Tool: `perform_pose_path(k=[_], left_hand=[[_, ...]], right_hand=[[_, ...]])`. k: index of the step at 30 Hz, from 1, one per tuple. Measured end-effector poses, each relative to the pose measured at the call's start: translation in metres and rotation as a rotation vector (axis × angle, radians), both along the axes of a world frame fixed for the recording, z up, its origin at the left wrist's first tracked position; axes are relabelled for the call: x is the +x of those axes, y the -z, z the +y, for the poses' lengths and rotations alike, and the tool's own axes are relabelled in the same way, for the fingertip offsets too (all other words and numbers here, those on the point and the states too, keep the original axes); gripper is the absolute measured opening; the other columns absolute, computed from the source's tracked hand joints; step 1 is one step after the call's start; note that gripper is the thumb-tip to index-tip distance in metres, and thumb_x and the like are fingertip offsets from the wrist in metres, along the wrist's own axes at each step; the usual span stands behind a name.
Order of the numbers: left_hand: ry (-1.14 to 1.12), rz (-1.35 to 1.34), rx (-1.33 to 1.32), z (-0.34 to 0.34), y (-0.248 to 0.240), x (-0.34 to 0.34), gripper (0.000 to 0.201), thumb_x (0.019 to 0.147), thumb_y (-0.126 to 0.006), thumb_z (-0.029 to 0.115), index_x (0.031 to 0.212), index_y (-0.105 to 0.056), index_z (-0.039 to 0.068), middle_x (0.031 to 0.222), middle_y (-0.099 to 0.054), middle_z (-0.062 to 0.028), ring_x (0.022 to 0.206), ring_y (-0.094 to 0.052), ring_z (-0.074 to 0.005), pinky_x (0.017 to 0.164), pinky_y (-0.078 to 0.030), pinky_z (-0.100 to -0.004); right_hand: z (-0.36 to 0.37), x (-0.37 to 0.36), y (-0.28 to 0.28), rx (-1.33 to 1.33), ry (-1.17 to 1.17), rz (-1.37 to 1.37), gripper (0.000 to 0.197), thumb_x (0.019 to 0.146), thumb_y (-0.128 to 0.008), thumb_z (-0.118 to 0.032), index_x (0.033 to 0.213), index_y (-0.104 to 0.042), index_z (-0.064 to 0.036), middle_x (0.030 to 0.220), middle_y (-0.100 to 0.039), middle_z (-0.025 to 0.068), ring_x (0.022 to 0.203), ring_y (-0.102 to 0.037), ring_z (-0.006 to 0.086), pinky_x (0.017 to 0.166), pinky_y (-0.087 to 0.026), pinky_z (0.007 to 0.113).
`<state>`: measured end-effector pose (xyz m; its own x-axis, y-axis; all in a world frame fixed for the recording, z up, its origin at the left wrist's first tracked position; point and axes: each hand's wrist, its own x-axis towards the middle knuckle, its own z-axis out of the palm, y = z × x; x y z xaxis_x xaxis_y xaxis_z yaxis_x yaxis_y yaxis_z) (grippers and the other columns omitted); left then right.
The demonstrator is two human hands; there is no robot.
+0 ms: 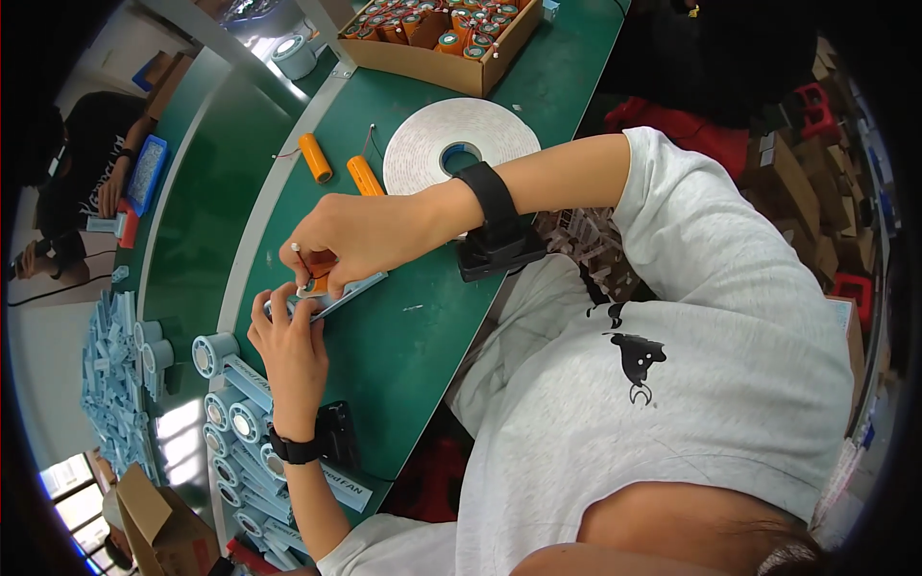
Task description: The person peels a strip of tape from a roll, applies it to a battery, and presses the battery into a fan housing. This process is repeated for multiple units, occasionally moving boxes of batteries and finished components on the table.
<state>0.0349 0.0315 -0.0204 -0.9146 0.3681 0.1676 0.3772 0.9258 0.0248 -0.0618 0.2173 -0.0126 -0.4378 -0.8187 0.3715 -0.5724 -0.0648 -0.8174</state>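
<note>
My left hand [293, 346] grips a light blue plastic fan housing [352, 295] over the green table. Above it, the fingers of my right hand [360, 240] are closed on an orange cylindrical battery [320, 276] with thin wires, down at the housing. My fingers partly cover the battery and the housing's inside. Beyond my right hand lie two loose orange batteries, one [315, 158] farther off and the other [364, 176] beside a large roll of white double-sided tape [423, 144].
A cardboard box [461, 74] of orange batteries stands at the far end. Several light blue fans [248, 422] lie left of my left forearm. Across a conveyor [192, 221] are a heap of blue parts [115, 384] and another person's hand [113, 187] near a blue tray [148, 173].
</note>
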Motion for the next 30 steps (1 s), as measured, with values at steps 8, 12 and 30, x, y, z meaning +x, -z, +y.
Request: perform_pose_path(k=[8, 12, 30], left_hand=[[-0.125, -0.248, 0.816, 0.004, 0.004, -0.005, 0.016, 0.081, -0.049, -0.003, 0.097, -0.050, -0.002, 0.089, -0.049, -0.0062, 0.081, -0.046, -0.0163, 0.072, -0.039, -0.0243], [-0.132, -0.242, 0.877, 0.005, 0.008, -0.007, 0.017, 0.082, -0.047, -0.004, 0.100, -0.048, -0.004, 0.083, -0.046, -0.0045, 0.072, -0.044, -0.0122, 0.069, -0.038, -0.0202], [-0.006, -0.305, 0.315, 0.004, -0.017, -0.036, 0.047, 0.054, -0.062, -0.009, 0.098, -0.049, 0.002, 0.105, -0.048, -0.0132, 0.097, -0.046, -0.0326, 0.084, -0.038, -0.0355]], right_hand=[[0.008, -0.005, -0.001, 0.174, -0.062, 0.199, 0.021, 0.062, -0.065, -0.001, 0.081, -0.056, 0.0024, 0.073, -0.059, 0.0127, 0.067, -0.059, 0.0265, 0.058, -0.044, 0.033], [-0.008, -0.015, -0.001, 0.389, -0.129, 0.314, 0.022, 0.061, -0.064, -0.001, 0.082, -0.057, 0.0025, 0.077, -0.060, 0.0139, 0.070, -0.060, 0.0297, 0.057, -0.045, 0.036], [-0.013, -0.032, 0.037, 0.419, 0.127, -0.082, 0.043, 0.061, -0.065, -0.005, 0.101, -0.049, -0.0047, 0.088, -0.059, 0.0156, 0.080, -0.059, 0.0294, 0.061, -0.046, 0.037]])
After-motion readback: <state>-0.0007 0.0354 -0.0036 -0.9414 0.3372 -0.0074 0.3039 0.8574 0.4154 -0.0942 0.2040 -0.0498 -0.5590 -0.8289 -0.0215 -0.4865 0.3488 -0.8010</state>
